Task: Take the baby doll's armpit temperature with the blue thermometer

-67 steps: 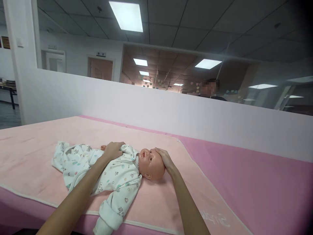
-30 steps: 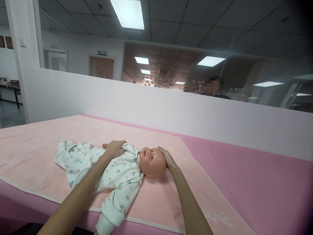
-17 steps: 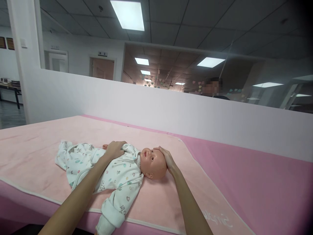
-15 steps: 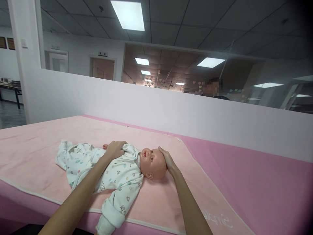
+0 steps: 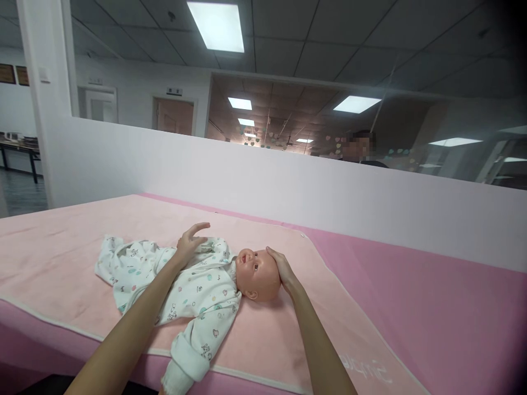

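A baby doll (image 5: 259, 274) lies on its back across the pink mat (image 5: 263, 340), its head to the right and its face turned up. It wears a white, printed baby suit (image 5: 201, 291) with long sleeves; one sleeve reaches toward the mat's near edge. Above the doll's chest and far side is my left hand (image 5: 191, 243), fingers apart and raised, gripping nothing. My right hand (image 5: 284, 269) lies with extended fingers against the crown of the doll's head. The doll's far arm is mostly hidden behind my left hand.
Beneath the mat is a darker pink surface (image 5: 444, 296). A white low wall (image 5: 288, 186) with glass above it runs along the back. Behind the glass a person (image 5: 358, 148) is partly visible. At far left stands a table (image 5: 20, 147) with things on it.
My left hand has lifted off the doll's chest, and its fingers have spread upward. My right hand stays at the doll's head, and the doll lies as before.
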### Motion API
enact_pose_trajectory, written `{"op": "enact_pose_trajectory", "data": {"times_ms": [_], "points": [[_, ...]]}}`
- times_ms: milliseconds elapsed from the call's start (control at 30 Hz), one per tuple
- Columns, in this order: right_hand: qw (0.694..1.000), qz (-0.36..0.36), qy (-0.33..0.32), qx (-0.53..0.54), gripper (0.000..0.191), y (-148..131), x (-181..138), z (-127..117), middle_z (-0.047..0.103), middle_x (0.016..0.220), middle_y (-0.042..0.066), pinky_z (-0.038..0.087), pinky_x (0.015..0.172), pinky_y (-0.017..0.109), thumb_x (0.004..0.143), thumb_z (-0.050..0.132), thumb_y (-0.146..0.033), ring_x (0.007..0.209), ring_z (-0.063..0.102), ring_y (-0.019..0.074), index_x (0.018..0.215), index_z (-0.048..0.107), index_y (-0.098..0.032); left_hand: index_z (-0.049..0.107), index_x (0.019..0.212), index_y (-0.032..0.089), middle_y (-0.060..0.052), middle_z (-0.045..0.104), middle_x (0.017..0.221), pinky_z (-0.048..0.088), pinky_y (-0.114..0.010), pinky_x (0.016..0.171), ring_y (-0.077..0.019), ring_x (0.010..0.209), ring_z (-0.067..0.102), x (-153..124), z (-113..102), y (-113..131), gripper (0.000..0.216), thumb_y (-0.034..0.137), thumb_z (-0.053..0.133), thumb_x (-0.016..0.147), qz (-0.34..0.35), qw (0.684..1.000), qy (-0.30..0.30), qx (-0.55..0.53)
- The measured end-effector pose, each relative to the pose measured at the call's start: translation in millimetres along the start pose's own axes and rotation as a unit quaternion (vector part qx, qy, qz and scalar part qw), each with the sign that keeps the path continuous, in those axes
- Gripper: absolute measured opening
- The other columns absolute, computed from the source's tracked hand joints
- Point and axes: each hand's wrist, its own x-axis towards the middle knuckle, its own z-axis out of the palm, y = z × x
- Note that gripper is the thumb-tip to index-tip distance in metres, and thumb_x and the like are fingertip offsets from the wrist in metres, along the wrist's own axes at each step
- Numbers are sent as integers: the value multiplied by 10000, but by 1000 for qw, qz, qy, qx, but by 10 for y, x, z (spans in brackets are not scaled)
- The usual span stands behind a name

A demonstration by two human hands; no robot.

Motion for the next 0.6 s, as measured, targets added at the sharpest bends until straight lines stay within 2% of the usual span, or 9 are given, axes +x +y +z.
{"op": "enact_pose_trajectory", "data": {"times_ms": [67,133,200,267,333,400,500,600], "points": [[1000,1,4,3,393,-9,-12,9,698,842,64,461,726,278,698,583,-474,802,629,213,829,687,-118,476,1166,152,-94,517,1255,397,-326,952,-227,1189,437,14,-23,1,499,385,480,724,0,995,38,-94],[1000,0,12,5,386,-24,-34,25,697,836,64,458,726,278,694,590,-469,793,627,210,819,683,-115,458,1183,138,-123,542,1214,392,-352,962,-235,1170,458,21,-37,0,550,433,497,720,-14,983,51,-175],[1000,-5,19,6,365,-41,-65,47,695,825,57,456,727,277,697,593,-458,782,623,202,805,678,-120,452,1184,143,-130,575,1152,403,-378,948,-235,1104,514,6,-33,11,582,473,517,710,-20,968,9,-249],[1000,-12,23,8,335,-58,-92,66,692,795,45,453,735,278,702,593,-450,780,618,199,771,671,-132,486,1148,158,-124,597,1096,421,-388,918,-237,1045,546,-33,-10,45,591,492,577,669,-12,953,-97,-288],[999,-18,30,8,315,-68,-104,76,688,764,36,450,753,282,701,596,-446,786,614,200,734,662,-140,543,1089,169,-112,599,1081,445,-361,866,-236,1012,552,-83,29,103,572,452,666,607,-9,940,-227,-256],[1000,-10,26,9,334,-70,-95,75,687,761,45,449,773,293,704,584,-462,794,615,207,726,658,-137,578,1062,181,-91,603,1061,461,-308,778,-208,934,562,-124,70,168,556,388,723,567,-16,937,-308,-162],[1000,15,5,11,386,-58,-63,60,690,792,75,453,787,318,722,546,-493,797,622,219,749,658,-124,591,1078,203,-54,618,990,436,-245,641,-143,754,539,-149,116,234,549,365,727,572,-21,947,-320,-32],[1000,11,9,7,392,-42,-46,44,691,802,88,458,786,328,725,543,-491,794,627,225,771,654,-119,615,1062,186,-52,633,945,399,-221,582,-124,684,507,-146,134,257,486,388,673,624,-24,952,-306,16]]}}
